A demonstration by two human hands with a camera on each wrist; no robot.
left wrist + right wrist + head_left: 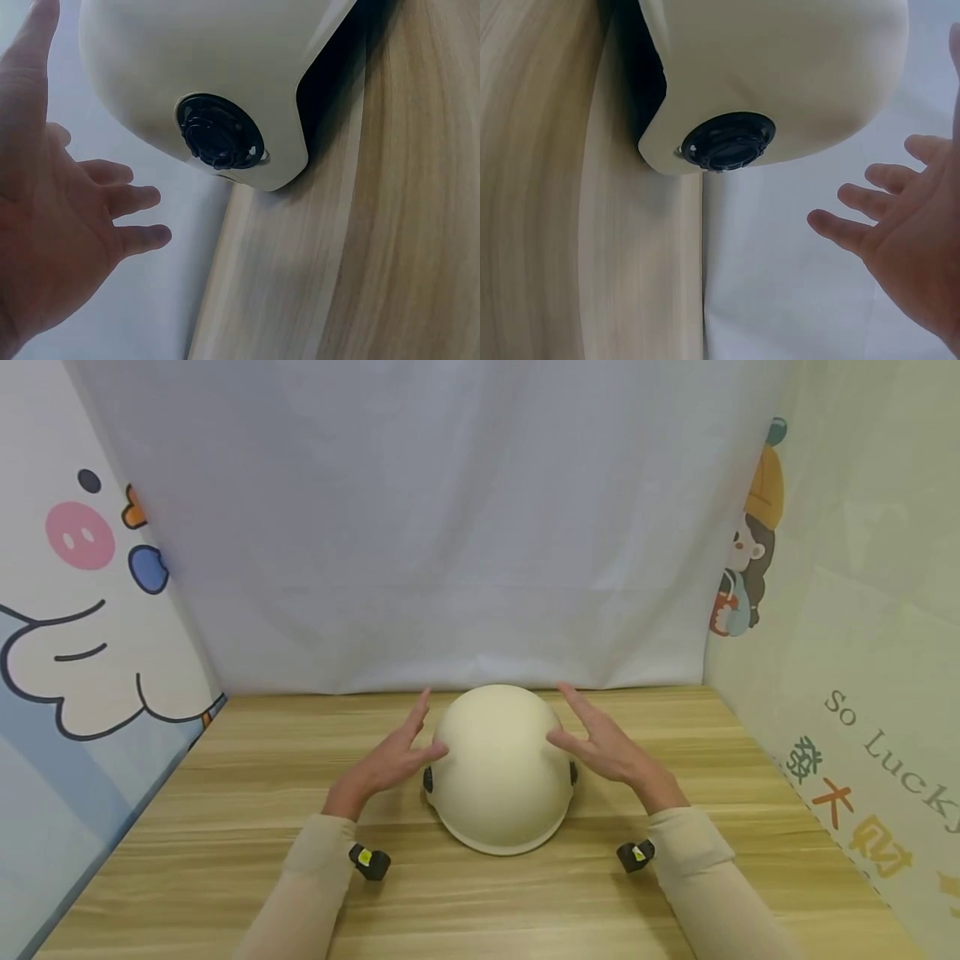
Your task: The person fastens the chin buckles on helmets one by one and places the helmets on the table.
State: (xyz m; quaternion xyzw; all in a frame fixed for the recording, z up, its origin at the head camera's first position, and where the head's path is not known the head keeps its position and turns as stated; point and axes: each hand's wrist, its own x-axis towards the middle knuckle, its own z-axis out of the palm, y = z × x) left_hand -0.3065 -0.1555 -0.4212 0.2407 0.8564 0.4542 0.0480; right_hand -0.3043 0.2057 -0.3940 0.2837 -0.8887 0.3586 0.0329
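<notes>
A cream-coloured helmet (498,777) sits dome up on the wooden table, with a round black knob on each side. The left-side knob (219,133) shows in the left wrist view, and its twin, the right-side knob (729,141), in the right wrist view. My left hand (390,762) is held at the helmet's left, palm facing it, fingers extended and apart from the shell in the wrist view. On the other side my right hand (603,745) mirrors it, thumb toward the dome and fingers spread. Neither hand holds anything.
The wooden table (225,827) runs back to a pale hanging curtain (450,527). Cartoon-printed panels stand at both sides, a left panel (60,610) and a right panel (840,652). Small black cameras sit at the left wrist (371,862) and right wrist (635,856).
</notes>
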